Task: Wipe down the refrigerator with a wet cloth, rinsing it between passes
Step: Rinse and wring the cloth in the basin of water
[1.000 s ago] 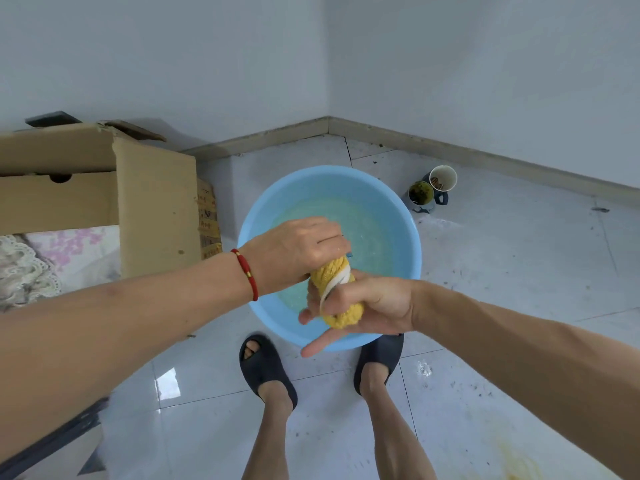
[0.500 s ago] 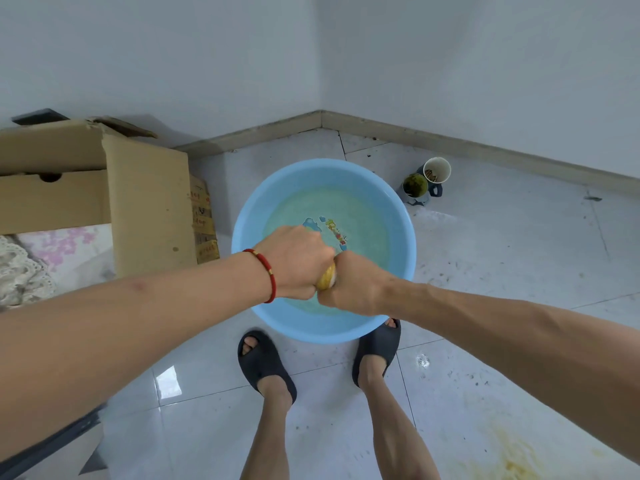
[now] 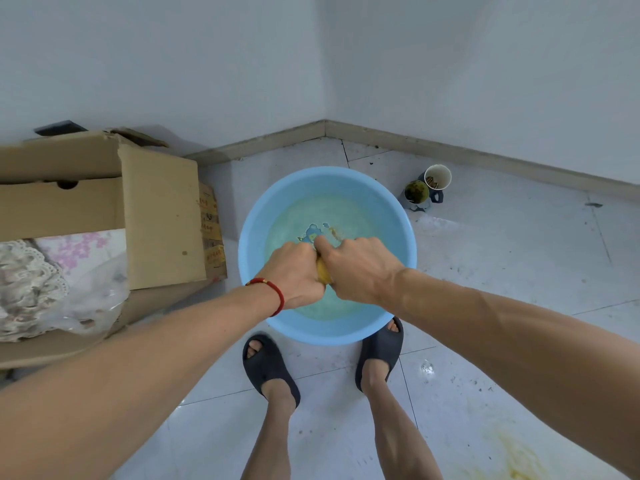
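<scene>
Open tiled floor [image 3: 502, 271] is lying right of the blue basin [image 3: 256, 271]. A cardboard box [image 3: 159, 216] is standing just beside its left rim, and two cups [image 3: 427, 185] are standing near its far-right side.

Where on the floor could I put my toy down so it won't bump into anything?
Bare tiles lie right of the blue basin, between the two cups near the wall and the yellow stain. It is crowded on the left, where the cardboard box stands close to the basin, and in front, where the feet in slippers stand.
</scene>
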